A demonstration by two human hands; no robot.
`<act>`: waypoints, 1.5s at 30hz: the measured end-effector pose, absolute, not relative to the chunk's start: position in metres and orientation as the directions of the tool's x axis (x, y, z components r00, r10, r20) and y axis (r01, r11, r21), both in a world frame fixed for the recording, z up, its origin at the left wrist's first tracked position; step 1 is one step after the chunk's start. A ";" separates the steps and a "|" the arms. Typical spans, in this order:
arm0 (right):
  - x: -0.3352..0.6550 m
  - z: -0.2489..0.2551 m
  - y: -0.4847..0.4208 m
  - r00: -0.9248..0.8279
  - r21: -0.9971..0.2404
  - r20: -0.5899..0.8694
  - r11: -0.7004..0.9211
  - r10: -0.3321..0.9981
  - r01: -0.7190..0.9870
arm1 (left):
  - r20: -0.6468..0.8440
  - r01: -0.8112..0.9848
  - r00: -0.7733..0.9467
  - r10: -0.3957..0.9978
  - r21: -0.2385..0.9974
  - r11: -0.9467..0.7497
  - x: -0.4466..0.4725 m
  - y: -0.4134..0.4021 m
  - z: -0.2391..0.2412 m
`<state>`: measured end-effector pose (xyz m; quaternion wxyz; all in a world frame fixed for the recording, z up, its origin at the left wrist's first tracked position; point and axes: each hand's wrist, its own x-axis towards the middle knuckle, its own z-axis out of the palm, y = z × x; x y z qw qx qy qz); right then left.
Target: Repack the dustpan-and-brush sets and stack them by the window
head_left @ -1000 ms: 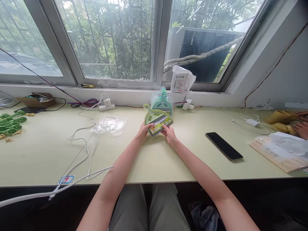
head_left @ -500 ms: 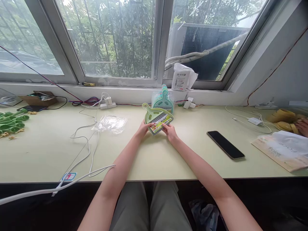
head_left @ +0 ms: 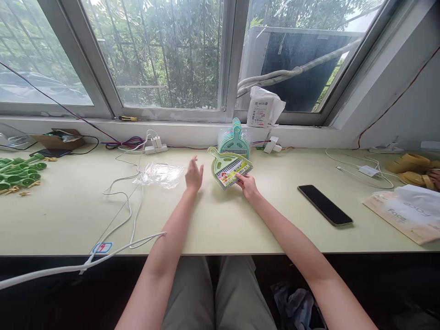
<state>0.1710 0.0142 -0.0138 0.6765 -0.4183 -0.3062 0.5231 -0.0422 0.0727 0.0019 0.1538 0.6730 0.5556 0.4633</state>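
Left hand [head_left: 194, 175] hangs open and empty beside the clear bag [head_left: 160, 174] at frame centre, while right hand [head_left: 246, 183] pinches the labelled dustpan [head_left: 229, 166] over the table [head_left: 240, 220]; bagging apparently underway, bag pickup needed.

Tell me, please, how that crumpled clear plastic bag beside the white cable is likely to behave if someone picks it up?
The clear plastic bag looks thin and wrinkled, so it would probably flop and sag rather than hold shape. It appears empty and flat, so likely very light and apt to slide on the smooth table. The open left hand hovers beside it.
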 end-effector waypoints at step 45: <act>0.175 -0.010 0.011 0.153 -0.945 -0.178 -0.126 0.972 -0.301 | 0.325 0.971 0.019 0.946 0.221 -0.095 -0.060 0.082 -0.005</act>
